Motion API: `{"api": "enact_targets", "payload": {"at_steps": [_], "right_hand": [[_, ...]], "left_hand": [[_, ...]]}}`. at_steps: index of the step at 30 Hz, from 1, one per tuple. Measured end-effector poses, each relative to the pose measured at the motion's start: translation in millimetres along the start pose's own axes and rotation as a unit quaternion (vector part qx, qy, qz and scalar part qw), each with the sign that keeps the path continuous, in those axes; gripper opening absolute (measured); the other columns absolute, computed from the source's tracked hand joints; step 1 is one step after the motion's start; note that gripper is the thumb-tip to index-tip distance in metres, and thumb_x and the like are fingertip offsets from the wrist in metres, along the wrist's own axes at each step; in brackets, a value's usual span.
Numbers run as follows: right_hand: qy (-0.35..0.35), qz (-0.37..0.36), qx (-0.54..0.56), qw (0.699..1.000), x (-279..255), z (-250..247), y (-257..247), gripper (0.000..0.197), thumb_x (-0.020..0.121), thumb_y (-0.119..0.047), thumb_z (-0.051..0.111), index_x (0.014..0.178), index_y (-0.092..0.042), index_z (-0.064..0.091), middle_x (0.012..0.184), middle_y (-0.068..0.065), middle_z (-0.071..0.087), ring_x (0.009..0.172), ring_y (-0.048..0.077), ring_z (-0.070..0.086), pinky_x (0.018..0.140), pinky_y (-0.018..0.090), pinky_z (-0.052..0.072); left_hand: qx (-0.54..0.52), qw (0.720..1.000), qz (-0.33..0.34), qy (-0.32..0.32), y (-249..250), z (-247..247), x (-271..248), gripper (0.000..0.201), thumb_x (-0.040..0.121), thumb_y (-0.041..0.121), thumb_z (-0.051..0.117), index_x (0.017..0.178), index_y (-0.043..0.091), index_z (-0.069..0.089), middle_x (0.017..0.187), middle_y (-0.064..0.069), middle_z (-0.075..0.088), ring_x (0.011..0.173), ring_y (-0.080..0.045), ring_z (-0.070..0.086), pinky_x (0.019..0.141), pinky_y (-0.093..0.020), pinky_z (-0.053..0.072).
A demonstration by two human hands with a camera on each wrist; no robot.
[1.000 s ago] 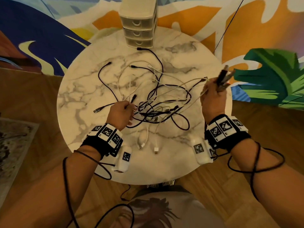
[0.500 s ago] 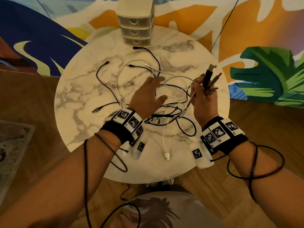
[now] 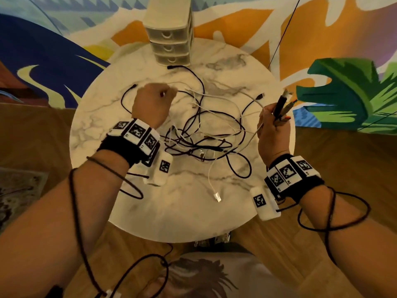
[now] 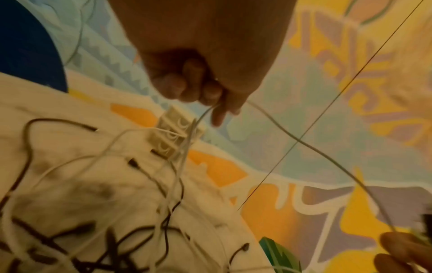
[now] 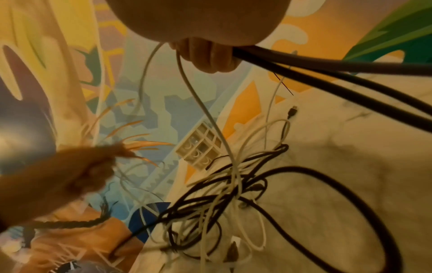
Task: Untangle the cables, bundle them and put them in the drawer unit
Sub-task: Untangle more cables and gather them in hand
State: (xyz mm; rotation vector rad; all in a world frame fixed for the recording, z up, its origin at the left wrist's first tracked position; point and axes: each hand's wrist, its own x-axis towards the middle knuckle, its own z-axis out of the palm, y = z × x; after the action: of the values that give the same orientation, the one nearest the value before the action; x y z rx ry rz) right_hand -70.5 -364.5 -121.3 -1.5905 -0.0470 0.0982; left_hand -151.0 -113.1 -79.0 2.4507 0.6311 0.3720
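Observation:
A tangle of black and white cables [image 3: 206, 138] lies on the round marble table [image 3: 120, 207]. My left hand [image 3: 153, 102] is raised over the table's left half, its fingers [image 4: 187, 86] curled round a thin white cable [image 4: 280, 129] that runs across to my right hand. At the table's right edge my right hand [image 3: 274, 125] grips a bunch of cable ends [image 3: 283, 104] that stick up, black and white cables [image 5: 304, 62] trailing down from its fist. The cream drawer unit [image 3: 169, 33], with three shut drawers, stands at the far edge.
A white cable plug [image 3: 217, 196] lies loose near the table's front edge, and a black plug [image 3: 260, 96] at the right rear. A painted mural wall stands behind the table. Wood floor surrounds it, with a rug [image 3: 19, 190] at the left.
My left hand moved from the tangle's middle up and to the left, closed on a white cable and lifted it. The right hand moved slightly right, still holding the cable ends.

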Motion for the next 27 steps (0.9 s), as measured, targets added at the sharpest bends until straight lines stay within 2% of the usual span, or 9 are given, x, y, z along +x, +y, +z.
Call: {"api": "enact_targets", "payload": {"at_steps": [3, 6, 9, 13, 16, 19, 21, 23, 27], "right_hand": [[-0.01, 0.018, -0.023, 1.0, -2.7, -2.3, 11.5, 0.024, 0.076, -0.05, 0.047, 0.074, -0.027, 0.052, 0.065, -0.007, 0.046, 0.061, 0.012, 0.04, 0.061, 0.03, 0.032], [-0.028, 0.027, -0.034, 0.999, -5.2, -1.0, 14.0, 0.018, 0.081, -0.042, 0.047, 0.075, -0.026, 0.053, 0.065, -0.007, 0.047, 0.06, 0.011, 0.04, 0.06, 0.027, 0.033], [-0.04, 0.02, -0.023, 0.999, -7.5, -0.5, 12.4, 0.017, 0.08, -0.04, 0.049, 0.074, -0.025, 0.052, 0.063, -0.006, 0.045, 0.059, 0.012, 0.037, 0.058, 0.028, 0.032], [-0.053, 0.006, -0.021, 0.998, -10.3, -2.8, 8.7, 0.012, 0.084, -0.037, 0.048, 0.078, -0.028, 0.055, 0.066, -0.007, 0.047, 0.059, 0.012, 0.039, 0.059, 0.032, 0.033], [-0.03, 0.001, -0.011, 0.999, -6.5, -8.3, 6.0, 0.011, 0.083, -0.033, 0.048, 0.078, -0.027, 0.055, 0.062, -0.01, 0.047, 0.057, 0.009, 0.039, 0.056, 0.027, 0.032], [-0.011, -0.009, -0.011, 1.0, -4.0, -14.3, 5.1, 0.011, 0.087, -0.027, 0.046, 0.08, -0.029, 0.053, 0.068, -0.01, 0.05, 0.061, 0.006, 0.044, 0.059, 0.022, 0.034], [-0.015, -0.008, -0.004, 1.0, -4.6, -15.8, 5.2, 0.01, 0.088, -0.026, 0.046, 0.081, -0.028, 0.053, 0.07, -0.008, 0.05, 0.062, 0.006, 0.045, 0.059, 0.021, 0.035], [-0.009, -0.01, -0.005, 1.0, -2.9, -16.4, 3.8, 0.01, 0.087, -0.025, 0.045, 0.08, -0.027, 0.053, 0.07, -0.006, 0.05, 0.061, 0.007, 0.044, 0.059, 0.022, 0.034], [-0.003, 0.007, -0.022, 1.0, 4.1, -21.2, 11.6, 0.012, 0.086, -0.026, 0.047, 0.076, -0.026, 0.053, 0.065, -0.009, 0.049, 0.06, 0.009, 0.043, 0.059, 0.026, 0.034]], "left_hand": [[-0.09, 0.99, 0.073, 0.078, 29.9, -12.5, -4.2, 0.04, 0.095, 0.039, 0.045, 0.084, 0.009, 0.069, 0.063, -0.004, 0.059, 0.058, -0.015, 0.05, 0.058, -0.031, 0.038], [-0.192, 0.978, 0.059, 0.063, 41.9, -12.3, -6.5, 0.037, 0.099, 0.034, 0.043, 0.084, 0.011, 0.068, 0.062, 0.009, 0.055, 0.051, 0.001, 0.049, 0.054, -0.019, 0.037], [-0.165, 0.983, 0.049, -0.062, 36.7, 3.6, -13.2, 0.013, 0.095, 0.029, 0.054, 0.096, 0.019, 0.062, 0.082, 0.011, 0.058, 0.059, 0.006, 0.051, 0.059, -0.018, 0.04], [-0.117, 0.968, -0.028, -0.22, 16.4, 35.0, -31.1, 0.035, 0.086, 0.035, 0.066, 0.117, 0.022, 0.055, 0.1, 0.003, 0.062, 0.065, -0.002, 0.055, 0.058, -0.019, 0.043], [-0.1, 0.991, -0.016, -0.093, 17.3, 42.1, -40.9, 0.012, 0.087, 0.027, 0.065, 0.09, 0.016, 0.061, 0.072, 0.004, 0.06, 0.057, -0.007, 0.05, 0.053, -0.022, 0.04], [-0.112, 0.986, -0.041, 0.113, 12.9, 30.5, -32.7, 0.03, 0.083, 0.036, 0.068, 0.099, 0.015, 0.054, 0.064, 0.004, 0.049, 0.056, -0.007, 0.044, 0.054, -0.023, 0.037], [-0.034, 0.998, -0.057, 0.004, 5.1, 29.5, -25.4, 0.03, 0.084, 0.036, 0.066, 0.105, 0.018, 0.057, 0.069, -0.001, 0.056, 0.065, -0.014, 0.055, 0.06, -0.027, 0.042], [0.054, 0.989, -0.064, -0.119, -1.5, 33.0, -22.3, 0.022, 0.09, 0.035, 0.057, 0.09, 0.014, 0.067, 0.076, -0.007, 0.063, 0.079, -0.027, 0.062, 0.066, -0.03, 0.045], [-0.146, 0.983, -0.101, -0.05, 19.8, 19.6, -15.7, 0.043, 0.098, 0.036, 0.042, 0.07, 0.012, 0.064, 0.057, -0.007, 0.056, 0.05, -0.02, 0.052, 0.053, -0.029, 0.038]]}}
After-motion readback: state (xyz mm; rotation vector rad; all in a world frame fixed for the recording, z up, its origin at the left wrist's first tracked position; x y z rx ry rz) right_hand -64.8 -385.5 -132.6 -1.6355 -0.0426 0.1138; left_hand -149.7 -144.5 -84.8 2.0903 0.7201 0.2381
